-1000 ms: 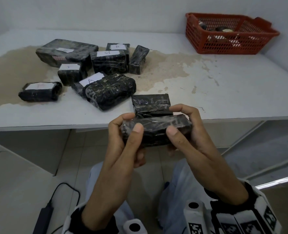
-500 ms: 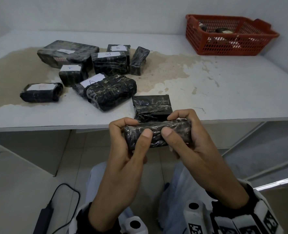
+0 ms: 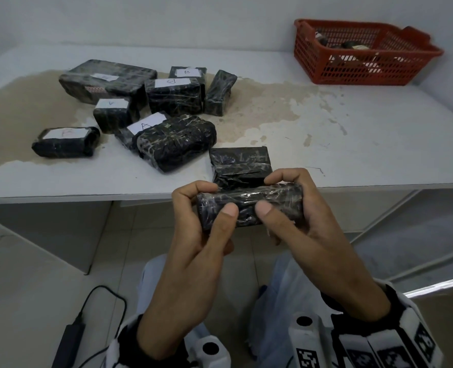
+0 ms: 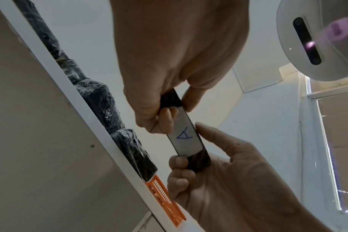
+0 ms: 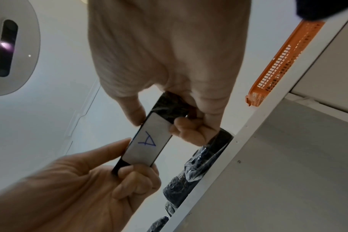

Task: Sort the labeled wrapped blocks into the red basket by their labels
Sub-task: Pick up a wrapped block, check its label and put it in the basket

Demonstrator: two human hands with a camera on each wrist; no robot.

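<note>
I hold one black wrapped block in front of the table's front edge, gripped at its two ends. My left hand curls round the left end and my right hand round the right end, thumbs on the near face. Its white label reads "A" and faces down; the same label shows in the right wrist view. The red basket stands at the table's far right with a few blocks inside. Several more wrapped blocks, such as a labelled one, lie at the left.
An unlabelled-looking block lies at the front edge just beyond my hands. The white table has a brown stain across its left half. A power adapter with its cable lies on the floor at lower left.
Both hands have rolled the block a little, so its near face looks narrower. My thumbs have slid closer together on it. Nothing on the table moved.
</note>
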